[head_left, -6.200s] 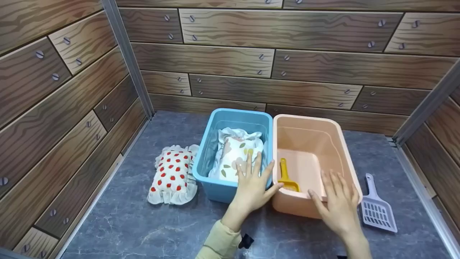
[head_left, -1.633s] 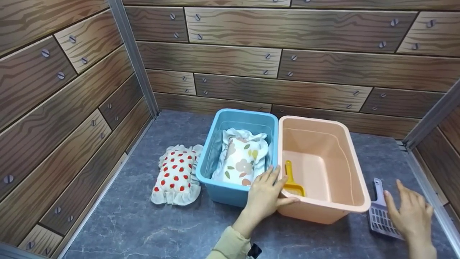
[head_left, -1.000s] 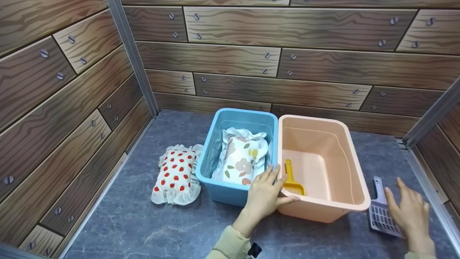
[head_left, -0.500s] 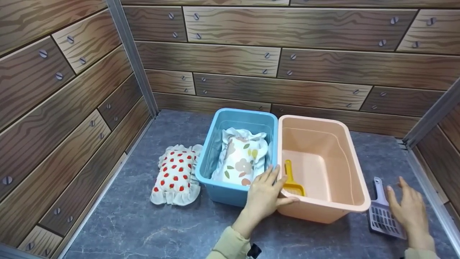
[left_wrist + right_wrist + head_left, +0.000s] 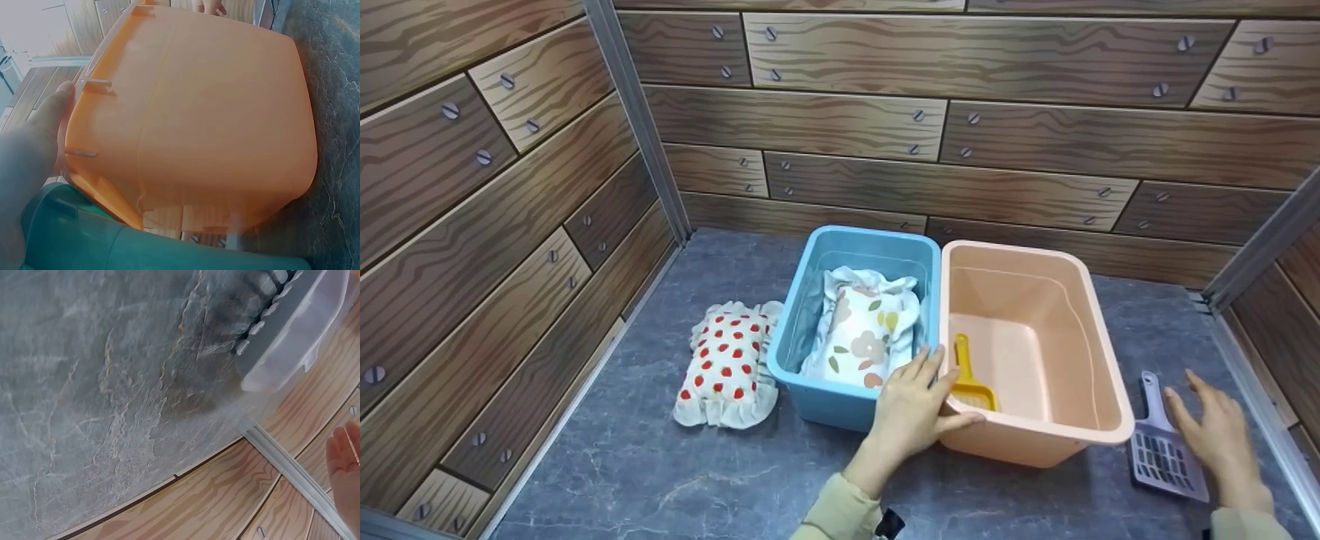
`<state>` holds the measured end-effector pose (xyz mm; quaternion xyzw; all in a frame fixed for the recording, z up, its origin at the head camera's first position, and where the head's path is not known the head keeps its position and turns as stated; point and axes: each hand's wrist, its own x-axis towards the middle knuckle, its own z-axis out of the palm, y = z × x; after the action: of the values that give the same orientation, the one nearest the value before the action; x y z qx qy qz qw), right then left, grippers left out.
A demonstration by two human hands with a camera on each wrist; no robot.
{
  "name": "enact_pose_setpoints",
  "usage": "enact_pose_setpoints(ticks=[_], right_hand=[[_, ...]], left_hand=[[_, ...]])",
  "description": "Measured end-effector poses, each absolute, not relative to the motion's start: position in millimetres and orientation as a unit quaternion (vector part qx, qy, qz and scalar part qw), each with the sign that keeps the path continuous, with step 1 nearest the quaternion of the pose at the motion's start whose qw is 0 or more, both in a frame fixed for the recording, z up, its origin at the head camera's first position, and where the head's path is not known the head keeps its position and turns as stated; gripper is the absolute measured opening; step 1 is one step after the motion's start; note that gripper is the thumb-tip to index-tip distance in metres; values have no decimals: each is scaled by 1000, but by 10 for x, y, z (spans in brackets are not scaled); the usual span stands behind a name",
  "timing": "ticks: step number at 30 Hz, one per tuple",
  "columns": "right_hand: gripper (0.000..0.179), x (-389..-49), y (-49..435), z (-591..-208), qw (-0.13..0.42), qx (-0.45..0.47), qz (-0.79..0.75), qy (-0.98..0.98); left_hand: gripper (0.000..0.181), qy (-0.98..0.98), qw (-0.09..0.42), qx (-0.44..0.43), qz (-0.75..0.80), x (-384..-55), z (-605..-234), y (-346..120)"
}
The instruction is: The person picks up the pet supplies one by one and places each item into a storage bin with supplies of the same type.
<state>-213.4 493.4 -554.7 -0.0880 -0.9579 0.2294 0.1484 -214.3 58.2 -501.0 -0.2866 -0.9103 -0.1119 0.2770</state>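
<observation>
My left hand [image 5: 911, 409] rests over the adjoining front rims of a blue bin [image 5: 829, 384] and a peach bin [image 5: 1027, 442], fingers extended. In the left wrist view its thumb lies along the rim of the peach bin [image 5: 214, 112]. At the far right my right hand [image 5: 1219, 435] hovers beside a lavender slotted litter scoop [image 5: 1159, 430], fingers loosely spread and holding nothing. The right wrist view shows that scoop [image 5: 295, 340] apart from the hand [image 5: 344, 467]. A small yellow scoop [image 5: 976, 394] lies inside the peach bin. Inside the blue one is a floral ruffled pillow [image 5: 866, 337].
A strawberry-print ruffled pillow [image 5: 727, 364] lies on the dark marbled surface [image 5: 682, 480], left of the blue bin. Wood-patterned walls [image 5: 840, 120] enclose the back and sides. A metal rail [image 5: 1264, 390] runs along the right edge.
Over six seconds, my right hand moved from the peach bin's front rim rightward to the lavender scoop. My left hand drew back from over the floral pillow onto the rims. Little moved in the last second.
</observation>
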Motion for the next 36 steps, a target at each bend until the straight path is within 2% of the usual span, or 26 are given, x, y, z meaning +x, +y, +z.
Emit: enact_pose_setpoints(ticks=[13, 20, 27, 36], right_hand=[[68, -2215, 5001, -5570, 108, -102, 245, -958], [59, -2242, 5054, -5598, 126, -77, 249, -957], [72, -2320, 5129, -5596, 66, -104, 251, -960], [73, -2362, 5183, -5672, 50, -103, 267, -957]], left_hand=[[69, -913, 271, -286, -106, -2144, -5020, 581], [69, -903, 304, -288, -94, -2153, -5010, 568], [70, -910, 284, -286, -96, -2145, -5002, 569], [69, -916, 267, -283, -94, -2139, -4993, 570]])
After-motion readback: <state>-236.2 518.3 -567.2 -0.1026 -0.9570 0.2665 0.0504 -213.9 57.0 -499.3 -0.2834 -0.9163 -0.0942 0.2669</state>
